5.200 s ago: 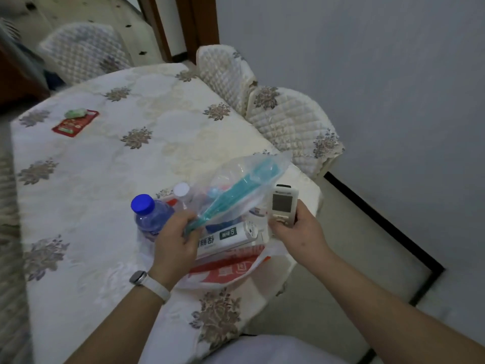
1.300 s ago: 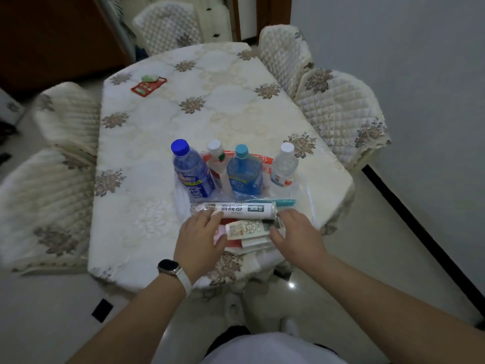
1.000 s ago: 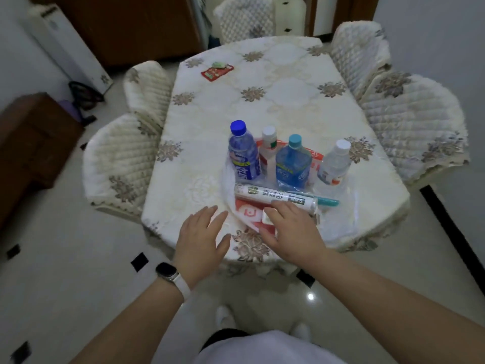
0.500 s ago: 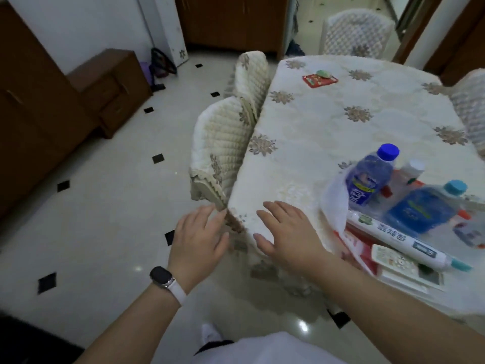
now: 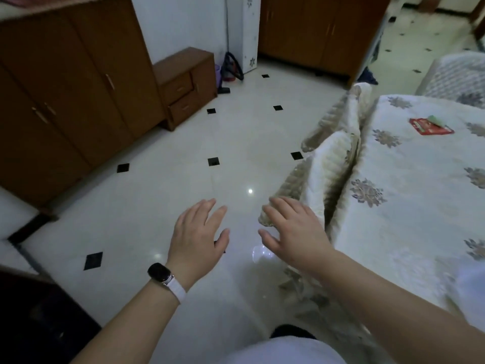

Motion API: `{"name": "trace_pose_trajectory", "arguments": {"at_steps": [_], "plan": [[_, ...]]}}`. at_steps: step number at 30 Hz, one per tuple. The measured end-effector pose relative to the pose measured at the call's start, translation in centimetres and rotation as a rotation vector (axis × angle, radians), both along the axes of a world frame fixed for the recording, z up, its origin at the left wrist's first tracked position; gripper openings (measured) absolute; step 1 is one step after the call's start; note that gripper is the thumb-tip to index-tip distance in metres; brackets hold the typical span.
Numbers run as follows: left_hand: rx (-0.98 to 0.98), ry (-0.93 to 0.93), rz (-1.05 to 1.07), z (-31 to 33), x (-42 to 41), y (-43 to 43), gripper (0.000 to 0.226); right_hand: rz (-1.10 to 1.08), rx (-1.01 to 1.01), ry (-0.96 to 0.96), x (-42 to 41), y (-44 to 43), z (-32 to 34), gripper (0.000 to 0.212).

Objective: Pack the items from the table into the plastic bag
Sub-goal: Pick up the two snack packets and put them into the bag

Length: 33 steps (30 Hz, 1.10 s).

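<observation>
Over the shiny white tiled floor [image 5: 183, 143], the left hand [image 5: 195, 232] and the right hand [image 5: 294, 229] hang flat with fingers spread, holding nothing. To their right is the table with the flowery cream cloth [image 5: 409, 211], and a blurry white patch [image 5: 469, 285] at its near edge may be the plastic bag. A moment ago the bag and bottles lay just beside the right hand, but now they are well off to the side.

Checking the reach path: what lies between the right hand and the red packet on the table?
Head view: a quilted chair back, then patterned tablecloth, lie between the right hand and the red packet.
</observation>
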<state>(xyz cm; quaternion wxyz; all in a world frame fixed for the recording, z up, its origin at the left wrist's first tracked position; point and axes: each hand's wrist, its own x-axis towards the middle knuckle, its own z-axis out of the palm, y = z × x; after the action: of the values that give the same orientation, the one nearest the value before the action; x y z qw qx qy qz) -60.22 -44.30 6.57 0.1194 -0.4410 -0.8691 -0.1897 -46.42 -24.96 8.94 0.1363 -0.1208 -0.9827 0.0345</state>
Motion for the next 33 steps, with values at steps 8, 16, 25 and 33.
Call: {"name": "trace_pose_trajectory", "arguments": {"at_steps": [8, 16, 25, 33], "plan": [[-0.063, -0.021, 0.079, -1.3, -10.1, 0.5, 0.044, 0.116, -0.011, -0.013, -13.6, 2.2, -2.3, 0.052], [-0.185, -0.011, 0.108, 0.0, -24.6, 5.3, 0.046, 0.174, -0.06, 0.045, -29.0, 7.7, -3.0, 0.052], [-0.144, 0.065, 0.077, 2.6, -37.1, 11.8, 0.045, 0.181, -0.001, 0.123, -40.5, 14.1, -1.0, 0.049], [-0.096, 0.027, -0.019, 0.1, -49.3, 17.0, 0.045, 0.124, 0.059, 0.039, -50.2, 18.0, -2.8, 0.048]]}}
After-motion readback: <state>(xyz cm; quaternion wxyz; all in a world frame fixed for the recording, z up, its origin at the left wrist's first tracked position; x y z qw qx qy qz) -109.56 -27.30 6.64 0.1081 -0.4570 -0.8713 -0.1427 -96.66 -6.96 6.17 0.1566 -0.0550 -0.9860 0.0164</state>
